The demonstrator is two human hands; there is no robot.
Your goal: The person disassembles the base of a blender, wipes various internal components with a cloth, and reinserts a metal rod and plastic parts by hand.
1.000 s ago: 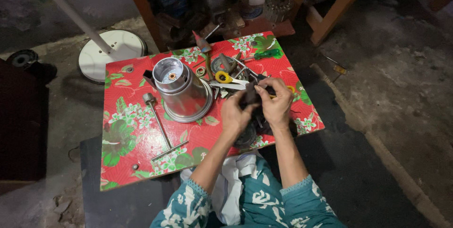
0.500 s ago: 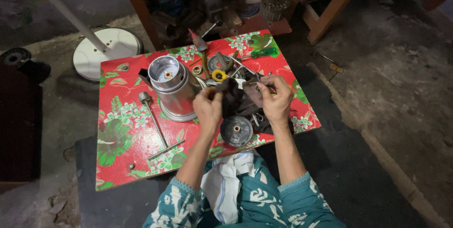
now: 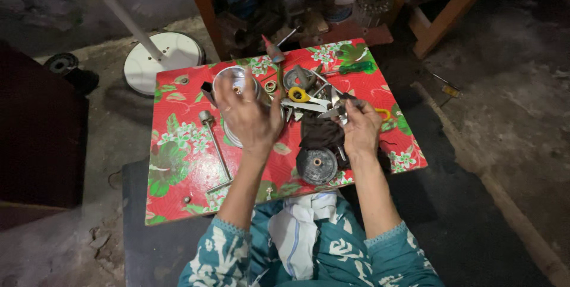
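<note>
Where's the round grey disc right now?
The disc lies on the red table near its front edge, just below the dark cloth, between the forearms and closer to the right hand.

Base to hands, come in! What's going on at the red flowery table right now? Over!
Left hand open, fingers spread over the shiny metal cup. Right hand pinching a small metal tool. Round dark disc lies on the table edge, between the arms.
</note>
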